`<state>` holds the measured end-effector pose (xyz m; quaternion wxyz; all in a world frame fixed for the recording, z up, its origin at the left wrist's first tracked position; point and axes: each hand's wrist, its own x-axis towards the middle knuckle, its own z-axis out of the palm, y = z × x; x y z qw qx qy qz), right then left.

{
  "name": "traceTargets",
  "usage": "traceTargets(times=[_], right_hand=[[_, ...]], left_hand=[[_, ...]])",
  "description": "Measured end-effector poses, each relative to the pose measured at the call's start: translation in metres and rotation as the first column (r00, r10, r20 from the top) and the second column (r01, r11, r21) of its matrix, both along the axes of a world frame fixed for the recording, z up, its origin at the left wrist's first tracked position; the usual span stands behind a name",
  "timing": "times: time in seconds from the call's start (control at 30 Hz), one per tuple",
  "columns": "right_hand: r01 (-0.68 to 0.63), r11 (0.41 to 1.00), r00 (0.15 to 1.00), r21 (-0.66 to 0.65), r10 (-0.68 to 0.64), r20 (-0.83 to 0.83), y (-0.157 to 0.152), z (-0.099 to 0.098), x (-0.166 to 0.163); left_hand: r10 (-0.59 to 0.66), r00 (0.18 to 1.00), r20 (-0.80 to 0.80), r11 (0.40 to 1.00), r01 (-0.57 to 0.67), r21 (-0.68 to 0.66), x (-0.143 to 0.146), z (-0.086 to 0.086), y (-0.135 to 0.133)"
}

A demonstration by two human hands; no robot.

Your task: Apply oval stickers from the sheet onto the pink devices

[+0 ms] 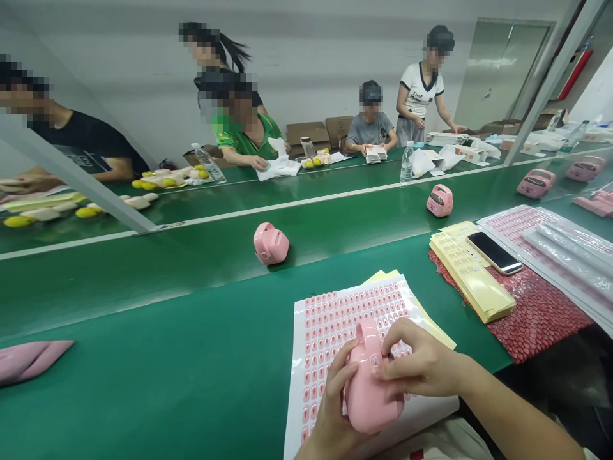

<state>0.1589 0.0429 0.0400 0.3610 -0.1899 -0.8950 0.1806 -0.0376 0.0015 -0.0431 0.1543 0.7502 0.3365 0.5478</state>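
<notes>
A pink rounded plastic device with a loop handle (371,406) is tilted in my left hand (335,406), whose fingers wrap round its side. My right hand (424,361) is closed at the handle's lower end, thumb beside a small oval sticker there and index finger bent behind the handle. Whether another small piece is between those fingers is hidden. Under both hands lies a white sheet of pink oval stickers (313,335), in rows. Yellow paper (435,322) pokes out from beneath the sheet.
Pink devices sit along the green belt (215,255), one (271,244) straight ahead. To the right are a yellow card stack (472,275), a phone (495,251), red bubble wrap (541,313) and more sticker sheets (520,223). Several co-workers work across the line, behind slanted metal posts (550,83).
</notes>
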Motion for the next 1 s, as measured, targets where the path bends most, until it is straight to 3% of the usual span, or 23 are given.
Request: traceTargets(times=[0.07,0.27,0.43,0.57,1.0], right_hand=[[-0.021,0.999,1.000,-0.034,0.021,0.010,0.000,-0.001,0.001],[-0.037,0.951,0.999,-0.307,0.031,-0.026,0.004,0.004,-0.001],[-0.070,0.980,0.977,-0.185,0.104,0.184,0.012,0.022,-0.002],[-0.160,0.980,0.964,-0.117,0.181,0.193,0.018,0.030,-0.004],[-0.345,0.904,0.895,-0.253,0.398,0.202,0.030,0.041,-0.007]], left_hand=[[-0.029,1.000,-0.008,0.999,0.029,-0.013,0.000,-0.001,0.000],[-0.116,0.993,0.006,0.990,0.116,-0.084,0.001,0.008,0.001],[-0.214,0.976,0.043,0.966,0.218,-0.140,0.001,0.018,0.001],[-0.275,0.956,0.107,0.936,0.291,-0.197,0.000,0.020,0.000],[-0.290,0.915,0.280,0.859,0.378,-0.345,0.005,0.005,-0.011]])
